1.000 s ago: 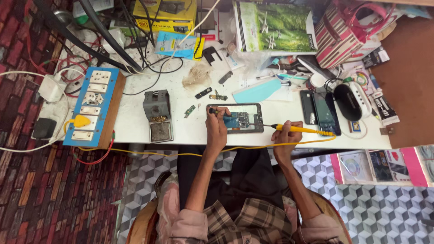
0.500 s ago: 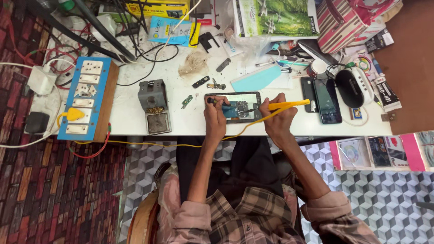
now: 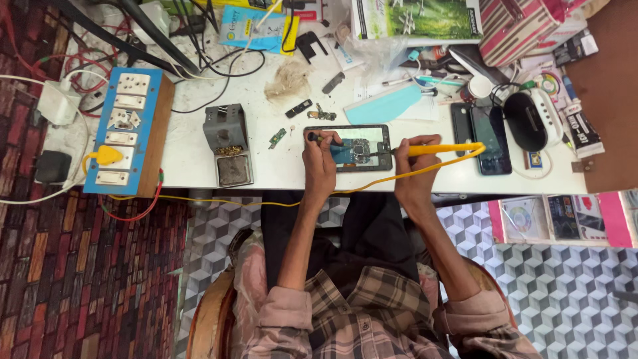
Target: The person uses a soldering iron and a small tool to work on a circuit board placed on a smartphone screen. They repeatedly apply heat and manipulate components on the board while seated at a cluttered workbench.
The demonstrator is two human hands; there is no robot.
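Nearest you is your lap, in dark trousers and a plaid shirt, with both forearms reaching out to the near edge of the white workbench (image 3: pixel 186 159).

Your left hand (image 3: pixel 319 166) rests on the left end of the opened phone (image 3: pixel 355 147), fingers closed on a thin dark tool (image 3: pixel 322 139) whose tip lies over the exposed board. Your right hand (image 3: pixel 413 176) is wrapped tight around the yellow soldering iron (image 3: pixel 442 149), held almost level, its dark tip pointing left onto the phone's blue board. The iron's yellow cord (image 3: pixel 266 203) loops back along the bench's near edge.

The opened phone lies flat near the front edge of the bench, between your two hands.

Left of it stands the grey solder stand (image 3: pixel 227 143), and further left the blue switchboard (image 3: pixel 123 133) with a yellow plug in it. Right of the iron lie two dark phones (image 3: pixel 488 136) side by side, then a black and white mouse (image 3: pixel 531 119).

Farther back are small loose parts (image 3: pixel 299 108), a pale blue card (image 3: pixel 389 106), tangled black cables (image 3: pixel 219 63) and a striped bag (image 3: pixel 518 30).
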